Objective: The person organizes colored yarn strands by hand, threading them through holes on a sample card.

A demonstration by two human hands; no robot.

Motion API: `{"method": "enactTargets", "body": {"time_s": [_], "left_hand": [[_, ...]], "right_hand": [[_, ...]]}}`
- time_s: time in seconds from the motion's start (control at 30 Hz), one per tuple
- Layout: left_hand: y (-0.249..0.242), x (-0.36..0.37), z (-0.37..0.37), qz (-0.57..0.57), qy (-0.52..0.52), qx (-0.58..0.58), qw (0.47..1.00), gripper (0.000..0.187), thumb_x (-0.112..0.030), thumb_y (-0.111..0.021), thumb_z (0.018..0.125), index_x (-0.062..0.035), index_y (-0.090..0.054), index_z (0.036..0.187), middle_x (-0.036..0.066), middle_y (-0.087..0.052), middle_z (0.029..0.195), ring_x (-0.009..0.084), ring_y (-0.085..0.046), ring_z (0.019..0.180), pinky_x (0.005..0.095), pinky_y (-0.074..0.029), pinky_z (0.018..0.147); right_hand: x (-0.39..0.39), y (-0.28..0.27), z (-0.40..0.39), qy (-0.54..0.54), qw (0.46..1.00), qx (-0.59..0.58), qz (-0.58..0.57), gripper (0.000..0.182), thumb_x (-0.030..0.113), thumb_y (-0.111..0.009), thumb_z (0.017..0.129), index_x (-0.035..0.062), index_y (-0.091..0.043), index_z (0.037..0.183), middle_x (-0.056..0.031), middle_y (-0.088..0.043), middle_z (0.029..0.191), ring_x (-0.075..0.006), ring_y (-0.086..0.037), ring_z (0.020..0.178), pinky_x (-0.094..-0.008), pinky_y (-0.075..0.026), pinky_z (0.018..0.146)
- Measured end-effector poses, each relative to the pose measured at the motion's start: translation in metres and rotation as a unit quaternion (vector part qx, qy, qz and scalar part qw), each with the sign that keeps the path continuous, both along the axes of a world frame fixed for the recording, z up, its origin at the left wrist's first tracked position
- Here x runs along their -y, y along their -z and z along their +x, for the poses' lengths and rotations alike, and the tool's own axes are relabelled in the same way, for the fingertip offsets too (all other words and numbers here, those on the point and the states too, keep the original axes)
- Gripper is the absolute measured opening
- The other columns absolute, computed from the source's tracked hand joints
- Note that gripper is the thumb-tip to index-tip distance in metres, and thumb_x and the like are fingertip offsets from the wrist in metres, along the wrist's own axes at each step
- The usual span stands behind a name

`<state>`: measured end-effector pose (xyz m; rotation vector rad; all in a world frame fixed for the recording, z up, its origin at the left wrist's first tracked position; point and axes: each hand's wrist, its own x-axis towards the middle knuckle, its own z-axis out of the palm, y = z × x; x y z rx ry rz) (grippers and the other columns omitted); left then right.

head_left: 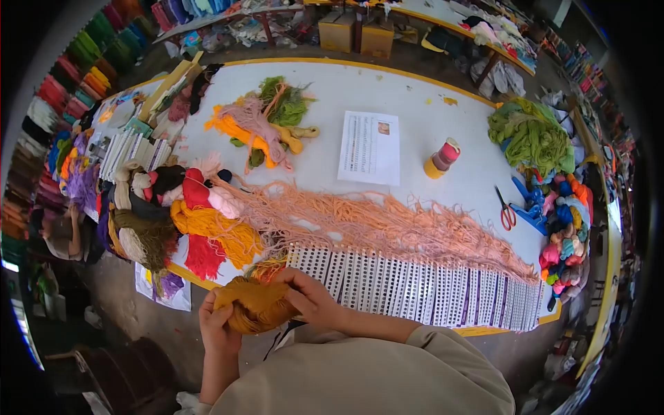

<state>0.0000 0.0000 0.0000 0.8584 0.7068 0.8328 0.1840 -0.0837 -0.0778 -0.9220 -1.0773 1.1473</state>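
A mustard-brown yarn skein (252, 305) is held between both hands in front of the body, just off the table's near edge. My left hand (218, 324) is closed on its left end, and my right hand (308, 296) pinches its upper right side. Beyond the hands, bright orange-yellow yarn (218, 232) and red yarn (205, 256) hang over the edge. A long spread of peach and pink yarn (387, 225) lies across the table, beside a row of white cards with punched holes (408, 287).
On the white table (315, 93) lie a printed sheet (369, 148), a thread cone (442, 159), scissors (505, 209), blue clamps (529, 206), a green yarn heap (531, 136) and an orange, pink and green pile (259, 128). At far left, part of another person (63, 232) shows.
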Motion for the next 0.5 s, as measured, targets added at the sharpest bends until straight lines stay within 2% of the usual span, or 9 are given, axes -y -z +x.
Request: {"method": "enactTargets", "body": {"time_s": [0.07, 0.1, 0.17, 0.27, 0.3, 0.33, 0.4, 0.47, 0.5], "left_hand": [[-0.016, 0.000, 0.007, -0.075, -0.047, -0.005, 0.996, 0.028, -0.003, -0.061, 0.081, 0.0039, -0.053, 0.106, 0.012, -0.063, 0.104, 0.0222, -0.063, 0.094, 0.0347, -0.049, 0.089], [-0.003, 0.012, 0.007, -0.094, -0.046, 0.010, 0.994, 0.028, -0.003, -0.061, 0.081, 0.0039, -0.053, 0.106, 0.012, -0.063, 0.104, 0.0222, -0.063, 0.094, 0.0347, -0.049, 0.089], [0.004, 0.004, -0.009, -0.026, -0.017, -0.077, 0.997, 0.028, 0.001, -0.059, 0.081, 0.0040, -0.053, 0.109, 0.011, -0.062, 0.104, 0.0209, -0.062, 0.094, 0.0336, -0.050, 0.086], [0.012, 0.013, -0.010, -0.055, 0.044, -0.130, 0.989, 0.031, 0.000, -0.061, 0.083, 0.0042, -0.054, 0.112, 0.012, -0.062, 0.105, 0.0199, -0.063, 0.092, 0.0320, -0.051, 0.083], [0.007, 0.015, -0.009, -0.082, 0.066, -0.122, 0.987, 0.029, -0.005, -0.064, 0.084, 0.0048, -0.056, 0.109, 0.012, -0.065, 0.098, 0.0189, -0.063, 0.086, 0.0298, -0.051, 0.079], [0.004, 0.012, -0.014, -0.081, 0.067, -0.124, 0.987, 0.029, -0.005, -0.064, 0.084, 0.0048, -0.056, 0.109, 0.012, -0.065, 0.098, 0.0189, -0.063, 0.086, 0.0298, -0.051, 0.079], [0.001, 0.004, -0.028, -0.069, 0.190, -0.099, 0.974, 0.029, -0.012, -0.068, 0.084, 0.0053, -0.059, 0.106, 0.011, -0.067, 0.088, 0.0190, -0.064, 0.080, 0.0288, -0.050, 0.076], [0.006, 0.000, -0.035, 0.004, 0.088, -0.064, 0.994, 0.027, -0.016, -0.068, 0.085, 0.0040, -0.060, 0.101, 0.011, -0.067, 0.081, 0.0195, -0.064, 0.076, 0.0298, -0.050, 0.074], [0.012, -0.009, -0.040, 0.052, 0.072, 0.005, 0.996, 0.031, -0.020, -0.070, 0.084, 0.0027, -0.059, 0.101, 0.009, -0.066, 0.078, 0.0198, -0.063, 0.074, 0.0319, -0.050, 0.073]], "right_hand": [[-0.009, 0.002, -0.003, -0.046, 0.991, -0.110, -0.056, 0.038, 0.009, -0.057, 0.086, 0.0060, -0.047, 0.123, -0.0119, -0.054, 0.114, -0.0269, -0.053, 0.107, -0.0385, -0.042, 0.092], [0.007, -0.004, 0.007, -0.043, 0.992, -0.096, -0.075, 0.038, 0.009, -0.057, 0.086, 0.0060, -0.047, 0.123, -0.0119, -0.054, 0.114, -0.0269, -0.053, 0.107, -0.0385, -0.042, 0.092], [-0.004, -0.030, 0.012, 0.010, 0.974, 0.192, 0.124, 0.048, 0.012, -0.061, 0.082, 0.0045, -0.047, 0.127, -0.0120, -0.055, 0.114, -0.0273, -0.054, 0.104, -0.0386, -0.041, 0.094], [-0.006, -0.039, 0.011, 0.019, 0.940, 0.304, 0.154, 0.050, 0.011, -0.064, 0.075, 0.0085, -0.052, 0.123, -0.0115, -0.056, 0.112, -0.0299, -0.055, 0.101, -0.0394, -0.042, 0.091], [-0.006, -0.040, 0.008, 0.018, 0.920, 0.363, 0.146, 0.048, 0.011, -0.065, 0.074, 0.0101, -0.054, 0.121, -0.0107, -0.057, 0.111, -0.0304, -0.056, 0.100, -0.0396, -0.042, 0.091], [-0.007, -0.038, 0.005, 0.019, 0.921, 0.361, 0.147, 0.048, 0.011, -0.065, 0.074, 0.0101, -0.054, 0.121, -0.0107, -0.057, 0.111, -0.0304, -0.056, 0.100, -0.0396, -0.042, 0.091], [-0.009, -0.025, 0.004, 0.017, 0.973, 0.211, 0.088, 0.043, 0.002, -0.059, 0.073, 0.0084, -0.056, 0.115, -0.0101, -0.059, 0.109, -0.0279, -0.057, 0.102, -0.0363, -0.044, 0.091], [-0.007, -0.017, -0.001, 0.025, 0.997, 0.063, 0.028, 0.041, -0.010, -0.047, 0.076, 0.0056, -0.055, 0.113, -0.0072, -0.059, 0.111, -0.0205, -0.056, 0.110, -0.0321, -0.044, 0.094], [-0.006, -0.013, -0.007, 0.028, 0.997, 0.065, 0.029, 0.041, -0.010, -0.047, 0.076, 0.0056, -0.055, 0.113, -0.0072, -0.059, 0.111, -0.0205, -0.056, 0.110, -0.0321, -0.044, 0.094]]}}
